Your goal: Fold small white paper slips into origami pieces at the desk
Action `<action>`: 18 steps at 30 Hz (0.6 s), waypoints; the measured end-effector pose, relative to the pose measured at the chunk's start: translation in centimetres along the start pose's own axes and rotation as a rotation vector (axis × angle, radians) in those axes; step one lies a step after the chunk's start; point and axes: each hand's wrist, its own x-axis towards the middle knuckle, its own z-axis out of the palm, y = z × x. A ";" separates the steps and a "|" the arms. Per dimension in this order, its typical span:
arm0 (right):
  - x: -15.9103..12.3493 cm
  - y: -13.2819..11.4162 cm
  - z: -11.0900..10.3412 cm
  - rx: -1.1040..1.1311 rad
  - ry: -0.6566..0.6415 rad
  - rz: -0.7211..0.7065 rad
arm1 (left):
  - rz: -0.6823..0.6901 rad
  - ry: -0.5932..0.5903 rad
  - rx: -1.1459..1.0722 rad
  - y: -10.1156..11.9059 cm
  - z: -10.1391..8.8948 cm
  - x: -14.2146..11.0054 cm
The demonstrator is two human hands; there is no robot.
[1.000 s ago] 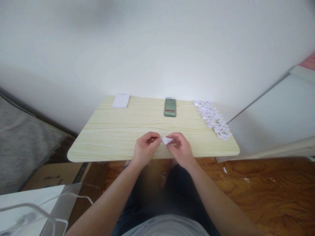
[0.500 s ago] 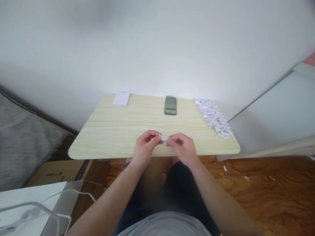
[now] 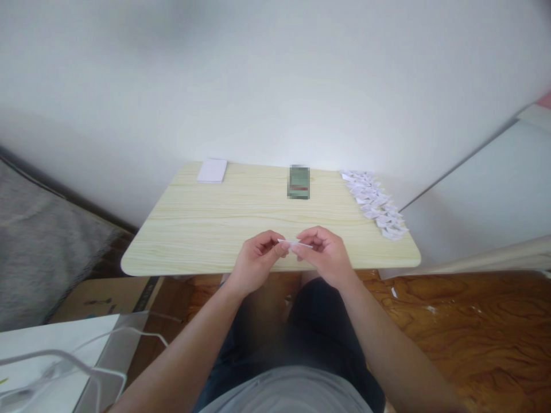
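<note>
A small folded piece of white paper (image 3: 294, 243) is pinched between my two hands, just above the front edge of the table (image 3: 206, 229). My left hand (image 3: 258, 258) grips its left side with thumb and fingers. On the other side, my right hand (image 3: 325, 255) holds it the same way, fingers curled behind. Parts of the paper are hidden by my fingertips. Along the table's right side lie rows of many folded white paper pieces (image 3: 374, 201), set close together. A stack of white paper sheets (image 3: 212, 171) rests at the back left.
A blurred-out green rectangular object (image 3: 299, 182) lies at the table's back middle, near the wall (image 3: 275, 86). To the lower left are a cardboard box (image 3: 103, 295) and a white surface with cables (image 3: 55, 355). Paper scraps (image 3: 394, 292) dot the wooden floor.
My hands have shifted slightly, and the right hand has turned a little and moved right. More of the folded paper shows between the fingers, now thin and stretching farther right.
</note>
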 end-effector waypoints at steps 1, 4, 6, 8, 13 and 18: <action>-0.1 0.0 -0.1 -0.003 -0.018 0.012 | 0.000 0.000 -0.003 0.0 -0.1 -0.1; -0.3 -0.1 -0.3 -0.021 -0.018 0.032 | -0.016 -0.011 -0.038 0.0 -0.1 -0.1; -0.4 -0.3 -0.2 -0.038 0.006 0.030 | -0.030 -0.017 -0.058 0.1 0.0 -0.1; -0.4 -0.4 -0.1 -0.046 0.019 0.022 | -0.041 -0.018 -0.071 0.3 0.1 -0.1; -0.2 -0.3 0.2 0.000 0.009 0.039 | -0.027 0.025 -0.037 0.2 0.5 -0.1; -0.3 -0.2 0.3 -0.078 -0.059 0.135 | -0.022 0.071 0.078 -0.1 0.6 -0.4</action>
